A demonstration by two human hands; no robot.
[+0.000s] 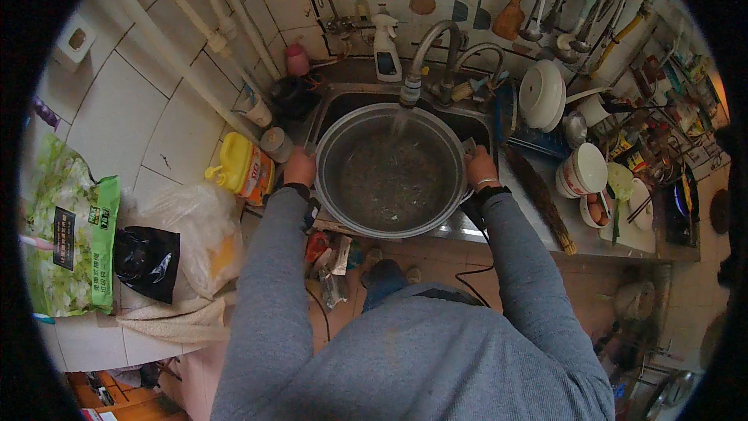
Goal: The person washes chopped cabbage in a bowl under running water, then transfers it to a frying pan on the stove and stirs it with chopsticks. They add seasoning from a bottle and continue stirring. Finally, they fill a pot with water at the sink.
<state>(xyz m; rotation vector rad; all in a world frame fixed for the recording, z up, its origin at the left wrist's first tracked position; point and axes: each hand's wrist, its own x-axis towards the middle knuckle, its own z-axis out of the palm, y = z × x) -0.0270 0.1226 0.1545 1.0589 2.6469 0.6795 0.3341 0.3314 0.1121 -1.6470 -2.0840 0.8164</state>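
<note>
A large round metal pot [327, 199] rests over the sink [345, 89], partly filled with water. My left hand [300, 168] grips the handle at its left side, and my right hand [482, 167] grips the one at its right. From the curved metal faucet [411, 90] above the pot's far edge, water runs down into it. The sink basin beneath is mostly hidden by the pot.
A white spray bottle [385, 49] stands behind the sink. Left are a yellow jug [238, 158] and plastic bags [204, 228]. On the right counter lie a long brush [537, 196], stacked bowls [584, 169], a bowl of eggs [596, 211] and a dish rack [534, 140].
</note>
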